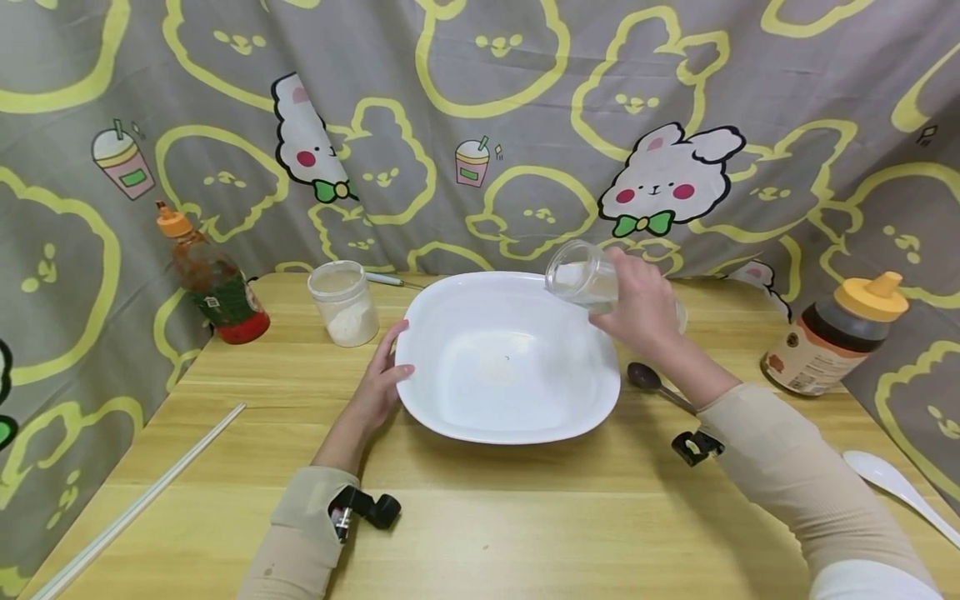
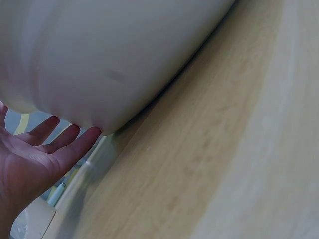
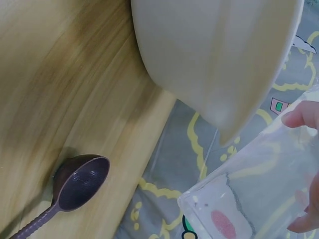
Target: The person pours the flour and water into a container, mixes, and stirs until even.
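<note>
A white oval basin [image 1: 517, 417] sits mid-table, with a faint pale patch inside on its bottom. My left hand [image 1: 378, 387] grips the basin's left rim, its thumb over the edge. In the left wrist view the other fingertips [image 2: 92, 134] meet the outer wall. Above the basin's right rim, my right hand [image 1: 643, 304] holds a clear jar [image 1: 577, 279] tilted, its mouth facing left over the inside. The right wrist view shows the jar's transparent side [image 3: 259, 189] with finger and thumb around it.
A powder jar [image 1: 351, 321] and red sauce bottle [image 1: 217, 287] stand at back left; chopsticks [image 1: 142, 500] lie nearer. Right of the basin are a dark spoon [image 3: 82, 181], a yellow-capped bottle [image 1: 832, 337] and a white spoon [image 1: 892, 479]. A patterned curtain [image 1: 517, 192] hangs behind.
</note>
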A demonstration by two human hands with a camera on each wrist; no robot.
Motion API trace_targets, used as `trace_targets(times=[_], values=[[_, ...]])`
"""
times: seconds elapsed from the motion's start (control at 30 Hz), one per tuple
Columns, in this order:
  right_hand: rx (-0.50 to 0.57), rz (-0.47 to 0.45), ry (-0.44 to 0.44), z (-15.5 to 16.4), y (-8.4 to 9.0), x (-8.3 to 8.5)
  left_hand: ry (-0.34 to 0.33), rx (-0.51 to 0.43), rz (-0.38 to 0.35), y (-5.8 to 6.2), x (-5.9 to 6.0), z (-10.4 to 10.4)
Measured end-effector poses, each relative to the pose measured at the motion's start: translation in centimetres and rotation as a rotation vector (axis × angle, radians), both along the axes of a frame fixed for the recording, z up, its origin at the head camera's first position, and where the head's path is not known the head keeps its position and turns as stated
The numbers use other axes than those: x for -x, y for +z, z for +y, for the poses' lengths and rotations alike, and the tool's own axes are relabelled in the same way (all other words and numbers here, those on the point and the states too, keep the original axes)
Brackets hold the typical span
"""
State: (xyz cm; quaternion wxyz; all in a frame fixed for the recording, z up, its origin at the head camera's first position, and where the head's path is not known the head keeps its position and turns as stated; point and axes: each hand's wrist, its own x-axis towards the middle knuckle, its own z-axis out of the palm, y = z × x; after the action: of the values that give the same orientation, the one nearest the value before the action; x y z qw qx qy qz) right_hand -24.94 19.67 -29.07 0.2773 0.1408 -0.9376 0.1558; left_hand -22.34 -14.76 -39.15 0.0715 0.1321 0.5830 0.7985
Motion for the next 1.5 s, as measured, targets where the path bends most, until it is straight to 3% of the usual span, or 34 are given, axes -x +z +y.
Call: trace_targets(times=[1.17, 1.5], values=[[-0.099, -0.084, -0.011, -1.2, 0.5, -0.3, -0.002, -0.026, -0.002, 0.1, -0.1, 0.0], [-0.120, -0.062, -0.002, -1.2, 0.5, -0.2, 0.001, -0.015, 0.004, 0.0, 0.0, -0.1]])
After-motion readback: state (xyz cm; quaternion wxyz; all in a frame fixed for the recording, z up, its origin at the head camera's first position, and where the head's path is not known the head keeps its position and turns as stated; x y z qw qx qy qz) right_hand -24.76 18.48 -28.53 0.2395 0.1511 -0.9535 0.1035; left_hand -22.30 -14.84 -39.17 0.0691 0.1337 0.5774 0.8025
